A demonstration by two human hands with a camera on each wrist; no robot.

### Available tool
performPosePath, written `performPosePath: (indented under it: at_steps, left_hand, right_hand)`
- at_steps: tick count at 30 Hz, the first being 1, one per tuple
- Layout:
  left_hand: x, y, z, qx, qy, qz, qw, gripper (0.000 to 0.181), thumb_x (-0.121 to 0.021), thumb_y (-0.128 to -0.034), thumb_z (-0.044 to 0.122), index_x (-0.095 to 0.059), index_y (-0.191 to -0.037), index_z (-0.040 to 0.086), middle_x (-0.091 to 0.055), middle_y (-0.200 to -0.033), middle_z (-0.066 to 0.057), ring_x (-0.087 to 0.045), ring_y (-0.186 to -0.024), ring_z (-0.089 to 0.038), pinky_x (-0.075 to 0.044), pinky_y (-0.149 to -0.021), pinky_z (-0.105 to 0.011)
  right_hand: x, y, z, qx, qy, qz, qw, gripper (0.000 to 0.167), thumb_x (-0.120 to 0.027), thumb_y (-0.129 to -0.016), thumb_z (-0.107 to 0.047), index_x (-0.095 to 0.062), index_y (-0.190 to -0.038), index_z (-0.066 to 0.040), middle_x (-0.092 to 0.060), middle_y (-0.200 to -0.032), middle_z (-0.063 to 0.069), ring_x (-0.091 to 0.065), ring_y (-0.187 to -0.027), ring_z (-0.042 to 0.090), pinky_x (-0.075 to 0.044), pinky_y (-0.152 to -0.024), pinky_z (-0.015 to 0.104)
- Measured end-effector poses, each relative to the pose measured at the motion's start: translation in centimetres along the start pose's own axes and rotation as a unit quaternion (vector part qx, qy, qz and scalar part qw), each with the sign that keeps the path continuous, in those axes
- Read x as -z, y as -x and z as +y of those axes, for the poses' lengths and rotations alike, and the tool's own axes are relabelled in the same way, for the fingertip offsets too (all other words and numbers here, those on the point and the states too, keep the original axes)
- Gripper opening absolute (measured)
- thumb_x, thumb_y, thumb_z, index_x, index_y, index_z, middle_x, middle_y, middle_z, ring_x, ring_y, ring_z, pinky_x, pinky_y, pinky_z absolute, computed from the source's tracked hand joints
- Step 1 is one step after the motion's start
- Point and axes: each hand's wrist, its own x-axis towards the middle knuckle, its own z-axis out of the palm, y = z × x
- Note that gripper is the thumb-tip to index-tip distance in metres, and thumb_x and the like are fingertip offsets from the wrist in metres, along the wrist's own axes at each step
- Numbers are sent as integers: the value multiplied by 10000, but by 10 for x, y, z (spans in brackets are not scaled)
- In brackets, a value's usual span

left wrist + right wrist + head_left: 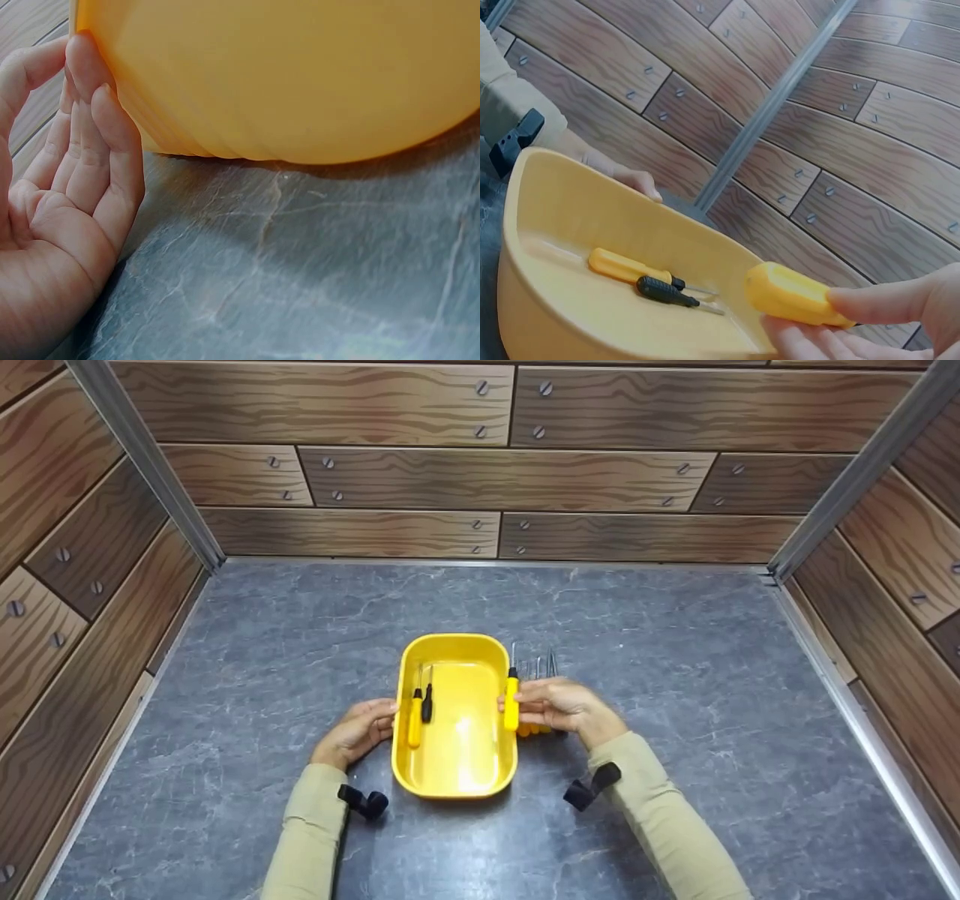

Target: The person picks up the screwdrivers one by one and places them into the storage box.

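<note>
A yellow bin (454, 790) holds a yellow-handled screwdriver (414, 724) and a smaller black one (427, 706) near its left wall. My left hand (358, 733) grips the bin's left rim, its fingers (112, 127) bent against the outer wall. At the right rim, a second yellow screwdriver (511, 701) is pinched between the thumb and fingers of my right hand (562, 706), shaft pointing away from me. In the right wrist view its thick handle (787, 292) shows above the bin's edge; the shaft is hidden there.
Several more tools with yellow-orange handles (534, 729) and metal shafts (551, 662) lie right of the bin, partly under my right hand. Wood-patterned walls (480, 480) with metal corner posts enclose the grey marbled table (300, 622) at the back and both sides.
</note>
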Motion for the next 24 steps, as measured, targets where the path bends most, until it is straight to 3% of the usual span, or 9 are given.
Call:
performPosePath:
  at_steps: [3, 9, 16, 24]
  left_hand:
    - [1, 0, 0, -24, -13, -43, 10000, 165, -483, -963, 64, -642, -950, 106, -728, -841, 37, -677, -775, -62, -571, -821, -228]
    - [0, 0, 0, -55, -13, -135, 9999, 199, -443, -975, 60, -637, -961, 103, -732, -837, 43, -677, -771, -49, -571, -813, -220]
    - [0, 2, -1, -33, 26, -123, 9999, 215, -446, -975, 53, -650, -943, 114, -739, -846, 41, -691, -804, -60, -570, -828, -227]
    - [-1, 2, 0, -60, 24, -96, 9999, 242, -427, -980, 44, -650, -925, 121, -729, -822, 47, -685, -779, -56, -572, -813, -224]
  right_hand:
    - [-6, -2, -1, -66, 93, 22, 9999, 155, -498, -927, 75, -557, -1057, 15, -761, -844, 76, -735, -817, 178, -611, -772, 280]
    - [-15, -8, -1, -108, 312, 75, 9994, 340, -499, -929, 66, -468, -1267, 86, -762, -858, 67, -733, -827, 169, -610, -767, 271]
    - [-25, -15, 0, -98, 239, 291, 9992, 228, -528, -907, 82, -534, -1127, 24, -760, -849, 91, -734, -804, 180, -612, -771, 293]
    - [-38, -25, 2, -83, 336, 466, 9983, 304, -526, -895, 102, -504, -1191, 31, -750, -890, 122, -725, -856, 207, -548, -948, 382]
